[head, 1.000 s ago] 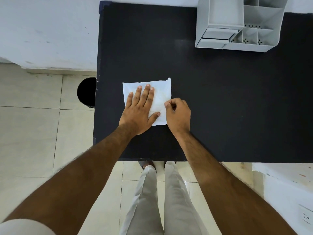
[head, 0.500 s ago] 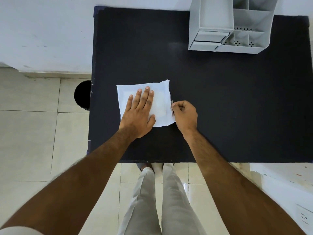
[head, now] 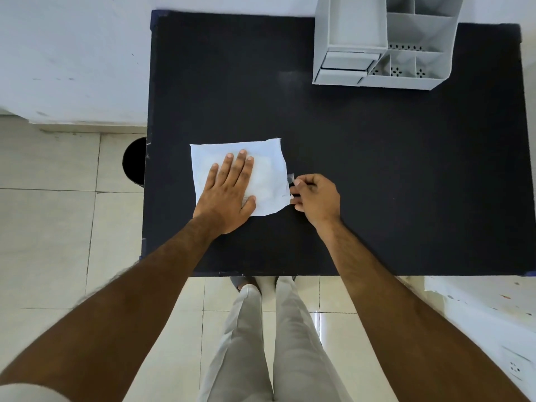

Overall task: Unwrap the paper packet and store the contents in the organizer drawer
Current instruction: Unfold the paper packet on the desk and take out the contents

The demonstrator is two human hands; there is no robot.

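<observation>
White paper packet (head: pixel 262 166) looks light and limp, near the desk's (head: pixel 377 169) left edge; left hand (head: pixel 226 195) presses flat, fingers spread; right hand (head: pixel 316 197) pinches a clear tape strip (head: pixel 291 178) at its right edge, probably the best hold.

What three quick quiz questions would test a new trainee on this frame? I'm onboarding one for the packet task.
1. True or false: the left hand lies flat on the packet.
2. The right hand is: A) inside the organizer, B) pinching a small strip at the packet's right edge, C) off the table.
3. Fill in: the organizer stands at the table's far ____ corner.

Key: 1 true; 2 B; 3 right.
</observation>
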